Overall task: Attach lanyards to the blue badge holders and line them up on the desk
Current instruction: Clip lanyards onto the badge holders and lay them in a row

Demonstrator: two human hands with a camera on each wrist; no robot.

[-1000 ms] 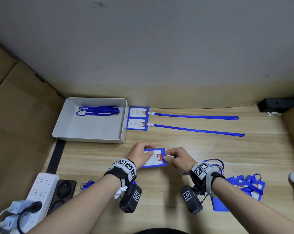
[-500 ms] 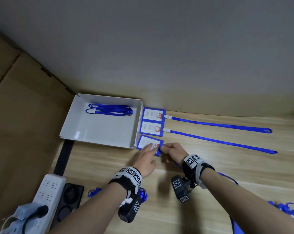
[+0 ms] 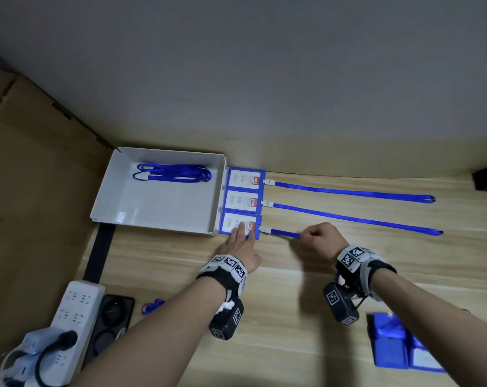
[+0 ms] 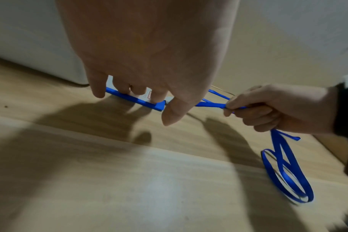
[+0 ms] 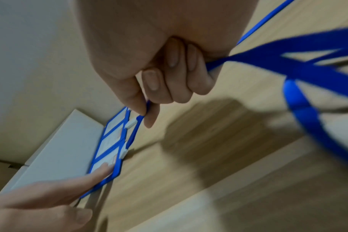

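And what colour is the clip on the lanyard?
White; the clip shows best in the head view.

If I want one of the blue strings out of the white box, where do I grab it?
Pinch the bundled lanyards at the white clips on their left end, coming straight down from above. The white box is open on top with low walls, and the straps lie flat and loose, so the stiff clips probably give the firmest hold.

Both bare forearms wear black wristbands [image 3: 356, 263] with white square-code tags, each carrying what looks like a small black camera.
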